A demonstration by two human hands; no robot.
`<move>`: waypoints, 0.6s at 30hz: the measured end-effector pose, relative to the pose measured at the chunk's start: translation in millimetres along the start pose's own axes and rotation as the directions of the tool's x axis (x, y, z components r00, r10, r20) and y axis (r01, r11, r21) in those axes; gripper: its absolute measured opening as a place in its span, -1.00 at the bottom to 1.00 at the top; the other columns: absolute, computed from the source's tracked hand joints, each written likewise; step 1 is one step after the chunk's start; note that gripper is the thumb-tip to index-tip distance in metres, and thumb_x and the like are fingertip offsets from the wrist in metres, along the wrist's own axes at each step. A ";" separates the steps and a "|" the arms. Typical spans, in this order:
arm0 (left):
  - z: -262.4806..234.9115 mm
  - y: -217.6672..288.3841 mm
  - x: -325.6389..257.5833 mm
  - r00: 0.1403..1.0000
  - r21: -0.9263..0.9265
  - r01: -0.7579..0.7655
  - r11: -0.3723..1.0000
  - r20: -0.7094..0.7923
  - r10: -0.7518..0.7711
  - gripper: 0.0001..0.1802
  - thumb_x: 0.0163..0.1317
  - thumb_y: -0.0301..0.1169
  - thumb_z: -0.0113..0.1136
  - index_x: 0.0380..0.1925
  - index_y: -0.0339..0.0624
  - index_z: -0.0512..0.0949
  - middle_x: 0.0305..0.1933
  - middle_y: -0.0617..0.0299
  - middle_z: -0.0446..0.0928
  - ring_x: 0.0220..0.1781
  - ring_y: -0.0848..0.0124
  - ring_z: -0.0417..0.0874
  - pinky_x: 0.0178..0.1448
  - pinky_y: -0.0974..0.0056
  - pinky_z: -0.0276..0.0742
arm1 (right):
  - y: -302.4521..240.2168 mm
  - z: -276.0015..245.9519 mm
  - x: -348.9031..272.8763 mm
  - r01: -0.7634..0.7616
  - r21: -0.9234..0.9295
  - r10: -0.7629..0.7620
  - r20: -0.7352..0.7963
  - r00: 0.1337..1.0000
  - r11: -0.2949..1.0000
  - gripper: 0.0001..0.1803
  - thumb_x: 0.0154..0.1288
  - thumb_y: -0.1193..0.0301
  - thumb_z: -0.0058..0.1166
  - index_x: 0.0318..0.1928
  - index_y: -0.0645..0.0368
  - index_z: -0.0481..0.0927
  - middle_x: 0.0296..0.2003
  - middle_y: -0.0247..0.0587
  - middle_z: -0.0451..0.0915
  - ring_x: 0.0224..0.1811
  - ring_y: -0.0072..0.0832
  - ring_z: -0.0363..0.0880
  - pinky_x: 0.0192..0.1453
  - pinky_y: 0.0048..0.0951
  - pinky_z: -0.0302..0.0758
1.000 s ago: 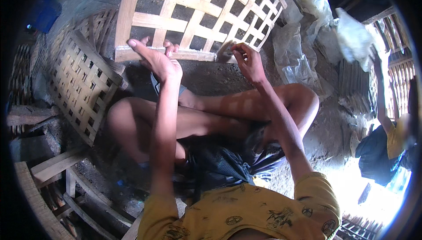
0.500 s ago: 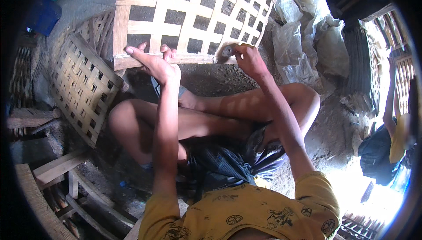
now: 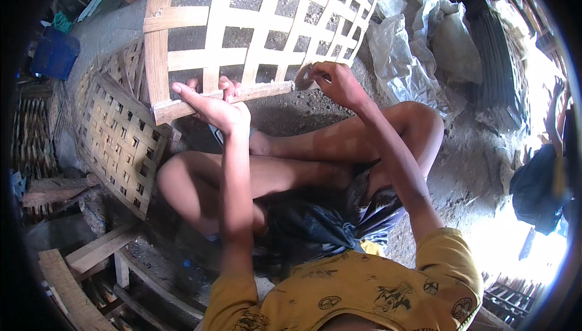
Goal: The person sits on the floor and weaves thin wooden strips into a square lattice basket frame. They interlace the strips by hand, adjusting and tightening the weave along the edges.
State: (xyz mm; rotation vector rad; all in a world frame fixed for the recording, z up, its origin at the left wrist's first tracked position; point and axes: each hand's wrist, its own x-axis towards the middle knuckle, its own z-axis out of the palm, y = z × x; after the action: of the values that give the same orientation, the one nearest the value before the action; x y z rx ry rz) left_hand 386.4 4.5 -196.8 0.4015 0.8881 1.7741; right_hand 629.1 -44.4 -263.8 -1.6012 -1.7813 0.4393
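Observation:
A pale panel of open-woven bamboo strips [image 3: 225, 23] is held up in front of me, with a wooden bar [image 3: 267, 91] along its lower edge. My left hand [image 3: 219, 110] is closed on this bar near the panel's left corner, thumb in front and fingertips showing through the lattice. At the lower edge, further right, my right hand [image 3: 341, 85] pinches a small curved grey-brown piece [image 3: 303, 78] against the bar's end. What that piece is I cannot make out, and my fingers partly cover it.
Another woven panel [image 3: 121, 140] leans at my left, above a wooden frame [image 3: 106, 249]. A blue container [image 3: 56, 53] stands at the far left. Crumpled plastic sheeting [image 3: 397, 52] and stacked dark sheets [image 3: 502, 67] lie at the right. Another person [image 3: 539, 185] is at the right edge.
The panel's lower left corner has dipped and shifted slightly left, and my left hand has lowered with it. My right hand and its small piece have moved slightly left along the lower edge.

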 end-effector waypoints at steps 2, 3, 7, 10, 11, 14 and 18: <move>-0.1 1.0 -0.8 1.000 0.001 -0.009 1.000 -0.004 0.009 -0.28 0.38 0.41 0.01 -0.02 -0.04 0.25 -0.48 0.21 0.39 -0.64 0.47 0.34 -0.48 0.29 0.38 | 5.6 -2.3 0.8 0.038 -0.078 -0.037 0.009 0.999 0.996 -0.87 0.31 0.60 0.12 -0.19 0.29 0.70 -0.23 0.05 0.72 -0.12 -0.07 0.73 -0.03 -0.17 0.62; -0.4 1.9 -2.3 0.999 -0.006 0.002 1.000 0.035 -0.002 -0.30 0.39 0.40 0.00 -0.04 -0.03 0.25 -0.51 0.22 0.38 -0.65 0.47 0.32 -0.48 0.30 0.36 | 11.1 -2.5 -1.0 0.025 -0.148 -0.022 0.023 0.999 0.989 -0.87 0.30 0.60 0.12 -0.19 0.30 0.69 -0.23 0.06 0.72 -0.12 -0.05 0.73 -0.02 -0.16 0.61; 2.2 5.9 -7.2 0.996 -0.012 0.018 1.000 0.084 -0.017 -0.31 0.40 0.42 -0.07 -0.06 0.01 0.22 -0.53 0.28 0.34 -0.69 0.51 0.28 -0.54 0.38 0.24 | 9.3 -6.1 -5.5 0.022 -0.146 -0.024 -0.015 1.000 0.989 -0.88 0.29 0.62 0.11 -0.21 0.31 0.67 -0.24 0.08 0.71 -0.13 0.00 0.71 0.00 -0.13 0.61; 3.6 5.2 -8.4 0.996 -0.005 -0.002 1.000 0.093 0.003 -0.29 0.40 0.44 -0.08 -0.01 0.02 0.19 -0.52 0.29 0.34 -0.69 0.53 0.28 -0.57 0.43 0.18 | -17.5 -20.5 -1.5 0.021 0.048 -0.020 -0.025 0.999 0.999 -0.87 0.32 0.59 0.13 -0.16 0.31 0.68 -0.24 0.05 0.72 -0.16 -0.10 0.74 -0.02 -0.18 0.61; 3.2 4.6 -7.7 0.996 0.002 -0.018 1.000 0.089 0.018 -0.28 0.39 0.45 -0.08 0.00 0.01 0.20 -0.53 0.29 0.33 -0.70 0.53 0.28 -0.57 0.43 0.18 | -30.8 -23.2 0.4 -0.027 0.112 0.026 0.016 1.000 0.993 -0.86 0.33 0.58 0.14 -0.15 0.31 0.69 -0.24 0.04 0.73 -0.16 -0.14 0.75 -0.03 -0.20 0.61; 4.5 4.0 -9.0 0.994 0.018 -0.030 0.999 0.103 0.028 -0.24 0.39 0.45 -0.09 0.04 -0.05 0.23 -0.55 0.28 0.33 -0.71 0.53 0.26 -0.58 0.43 0.18 | -22.0 -12.7 -3.0 -0.067 0.180 0.060 0.048 0.997 0.981 -0.85 0.35 0.56 0.15 -0.12 0.30 0.71 -0.23 0.00 0.75 -0.14 -0.22 0.76 -0.02 -0.28 0.62; 2.7 6.7 -11.7 0.991 0.021 -0.018 1.000 0.132 0.015 -0.18 0.38 0.46 -0.10 0.08 -0.13 0.26 -0.58 0.27 0.33 -0.72 0.53 0.23 -0.58 0.42 0.21 | -0.3 -7.9 -5.4 -0.013 0.029 0.014 -0.015 1.000 1.000 -0.85 0.32 0.59 0.13 -0.16 0.30 0.71 -0.23 0.01 0.75 -0.13 -0.12 0.75 0.00 -0.24 0.63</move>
State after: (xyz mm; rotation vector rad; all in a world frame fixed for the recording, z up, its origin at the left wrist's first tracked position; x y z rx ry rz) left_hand 388.1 -6.3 -188.3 0.5354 0.8138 1.7331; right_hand 634.3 -51.2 -259.5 -1.5935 -1.7462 0.4552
